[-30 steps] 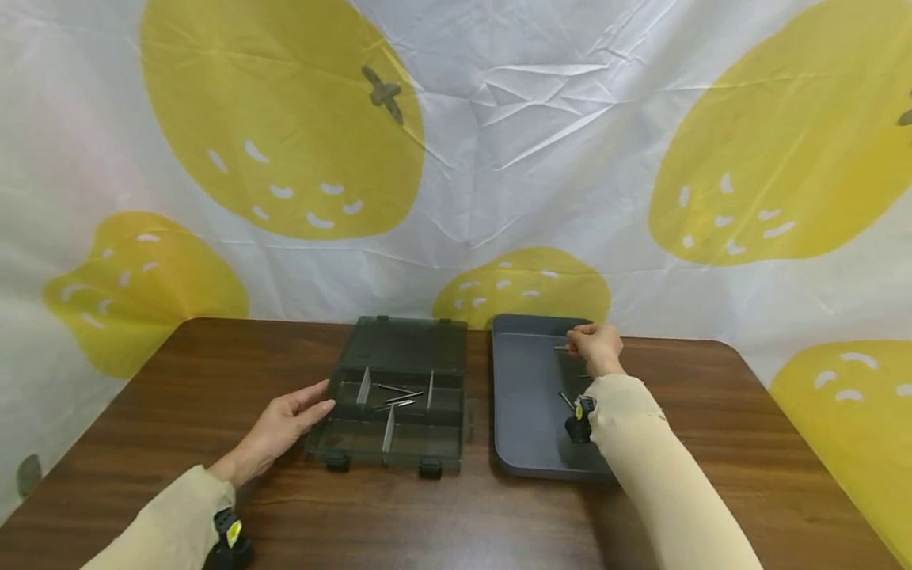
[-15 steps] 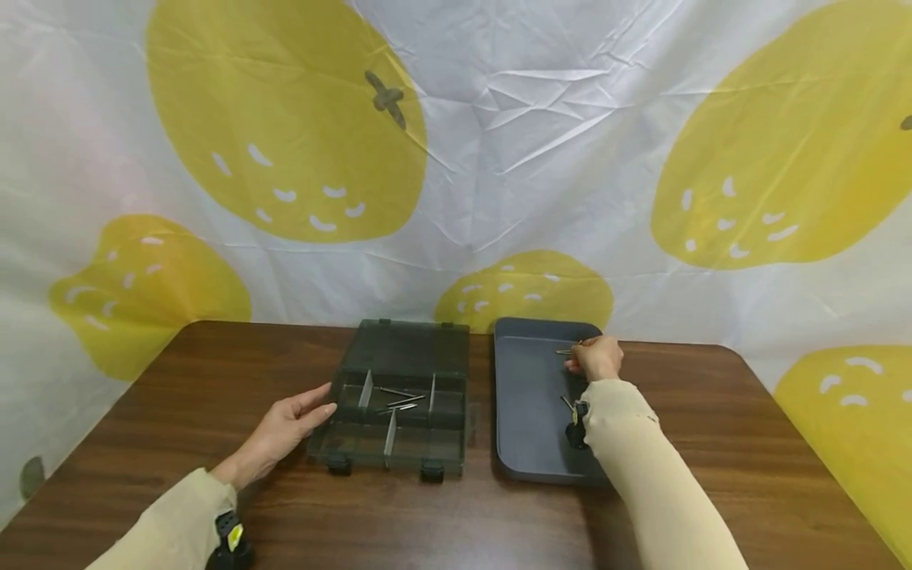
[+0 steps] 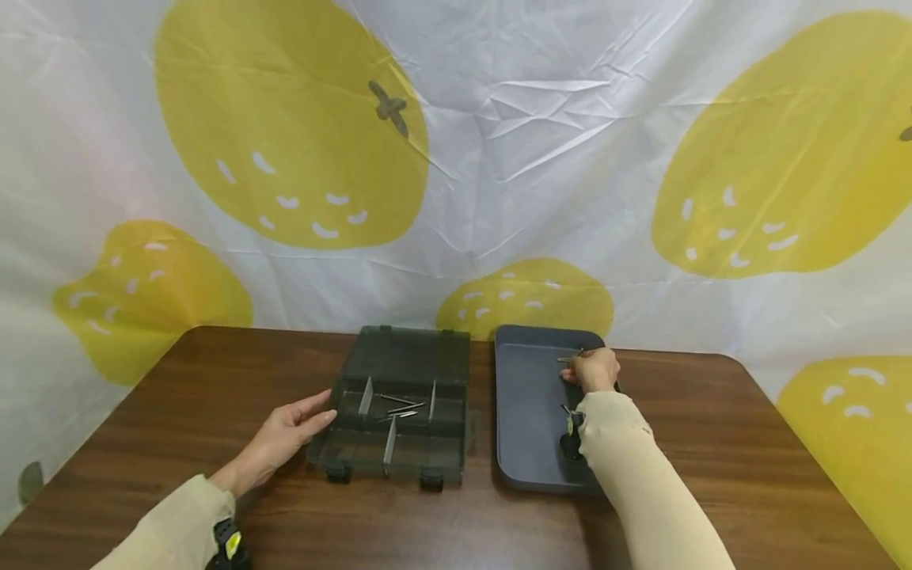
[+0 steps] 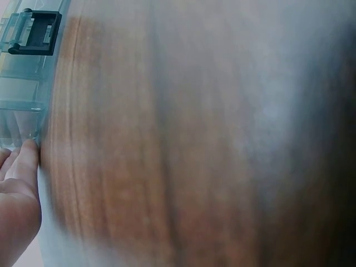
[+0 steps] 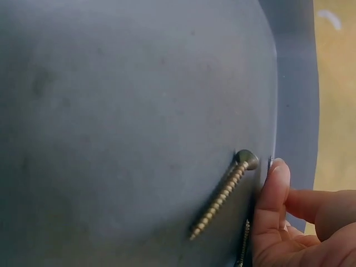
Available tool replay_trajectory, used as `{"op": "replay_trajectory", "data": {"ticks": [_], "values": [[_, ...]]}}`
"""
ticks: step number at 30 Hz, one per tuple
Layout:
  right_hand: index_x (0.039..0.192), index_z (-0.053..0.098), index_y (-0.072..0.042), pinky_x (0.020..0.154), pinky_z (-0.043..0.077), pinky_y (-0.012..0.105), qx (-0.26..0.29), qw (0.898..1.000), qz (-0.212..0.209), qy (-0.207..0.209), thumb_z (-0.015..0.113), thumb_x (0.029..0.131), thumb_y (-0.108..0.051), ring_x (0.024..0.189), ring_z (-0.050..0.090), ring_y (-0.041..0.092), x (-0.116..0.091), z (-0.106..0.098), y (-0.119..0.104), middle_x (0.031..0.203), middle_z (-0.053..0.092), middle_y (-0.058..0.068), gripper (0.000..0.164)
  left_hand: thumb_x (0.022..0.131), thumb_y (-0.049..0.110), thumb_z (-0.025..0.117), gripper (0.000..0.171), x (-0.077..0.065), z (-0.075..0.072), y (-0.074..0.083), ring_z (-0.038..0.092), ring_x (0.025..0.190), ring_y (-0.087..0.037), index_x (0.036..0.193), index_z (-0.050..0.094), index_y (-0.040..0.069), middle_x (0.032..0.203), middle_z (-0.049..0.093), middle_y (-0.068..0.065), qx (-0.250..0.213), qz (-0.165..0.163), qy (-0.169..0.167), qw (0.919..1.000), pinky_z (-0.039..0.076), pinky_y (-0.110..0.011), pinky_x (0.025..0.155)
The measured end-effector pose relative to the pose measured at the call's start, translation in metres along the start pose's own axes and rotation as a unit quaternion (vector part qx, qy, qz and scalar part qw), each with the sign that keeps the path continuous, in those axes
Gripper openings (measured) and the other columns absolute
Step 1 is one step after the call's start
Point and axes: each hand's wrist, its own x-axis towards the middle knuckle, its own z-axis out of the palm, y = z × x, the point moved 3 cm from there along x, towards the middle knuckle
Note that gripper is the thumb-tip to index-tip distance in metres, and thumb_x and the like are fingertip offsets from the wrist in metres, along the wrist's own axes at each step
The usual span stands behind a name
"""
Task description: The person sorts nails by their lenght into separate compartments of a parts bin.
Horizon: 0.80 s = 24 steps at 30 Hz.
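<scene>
My left hand rests its fingertips at the left side of an open dark translucent compartment box, its fingers nearly straight. Several slim metal pieces lie in the box's middle compartment. My right hand is down in the far right part of a grey tray. Its thumb and fingers pinch a thin metal piece; only a sliver shows at the fingertips. In the right wrist view a brass-coloured screw lies on the tray floor, and a second threaded screw lies right beside the hand.
Box and tray stand side by side on a brown wooden table, with a narrow gap between them. The box's lid is folded back toward a fabric backdrop printed with yellow fruit. Black latches are on the box's front edge.
My right hand has come a little nearer and lower in the tray, with its fingers still bent. The left hand stays against the box. The head view has tilted up slightly.
</scene>
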Motion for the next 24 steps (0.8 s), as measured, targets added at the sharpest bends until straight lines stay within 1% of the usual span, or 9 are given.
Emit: {"op": "replay_trajectory", "data": {"ticks": [4,7,10,13,19,24], "values": [[0.124,0.051,0.016,0.044,0.051,0.020,0.030,0.999,0.010,0.008,0.052,0.085,0.006,0.036,0.057,0.006,0.002,0.002,0.002,0.048,0.056,0.001,0.040,0.094,0.039,0.055,0.068,0.000,0.000,-0.001,0.036,0.133,-0.038,0.147,0.031,0.003,0.151,0.028,-0.020,-0.001,-0.003,-0.002,1.0000,0.042,-0.049,0.100],[0.123,0.051,0.018,0.043,0.051,0.020,0.038,0.999,0.018,0.015,0.052,0.086,0.007,0.035,0.056,0.006,0.004,0.002,0.001,0.048,0.055,0.001,0.039,0.094,0.040,0.056,0.069,0.000,-0.001,-0.001,0.037,0.132,-0.038,0.147,0.031,0.003,0.151,0.028,-0.020,-0.002,-0.003,-0.002,1.0000,0.042,-0.050,0.100],[0.121,0.052,0.017,0.043,0.050,0.020,0.040,0.999,0.030,0.022,0.053,0.087,0.007,0.034,0.056,0.007,0.006,0.003,0.001,0.043,0.055,0.000,0.036,0.094,0.040,0.056,0.068,0.001,-0.001,-0.001,0.038,0.132,-0.038,0.147,0.031,0.004,0.151,0.028,-0.020,0.000,-0.002,-0.001,1.0000,0.042,-0.050,0.099],[0.120,0.052,0.018,0.043,0.051,0.021,0.057,0.997,0.043,0.025,0.053,0.087,0.008,0.034,0.056,0.008,0.008,0.004,0.002,0.043,0.055,0.001,0.034,0.094,0.039,0.056,0.067,0.002,-0.001,-0.001,0.039,0.131,-0.038,0.146,0.032,0.004,0.150,0.029,-0.020,0.002,-0.005,0.002,1.0000,0.044,-0.049,0.098],[0.120,0.051,0.020,0.044,0.052,0.022,0.091,0.994,0.053,0.020,0.052,0.086,0.012,0.035,0.057,0.009,0.009,0.004,0.001,0.043,0.056,0.002,0.035,0.095,0.036,0.056,0.065,0.001,0.000,-0.001,0.041,0.130,-0.037,0.146,0.033,0.003,0.149,0.030,-0.021,0.002,-0.001,0.004,1.0000,0.046,-0.047,0.095],[0.120,0.052,0.020,0.045,0.052,0.022,0.098,0.994,0.054,0.013,0.050,0.088,0.010,0.036,0.057,0.009,0.011,0.005,0.001,0.041,0.055,0.001,0.033,0.095,0.036,0.055,0.065,0.000,0.000,0.000,0.040,0.130,-0.038,0.146,0.032,0.003,0.150,0.029,-0.021,0.002,0.004,0.000,1.0000,0.045,-0.049,0.097]]}}
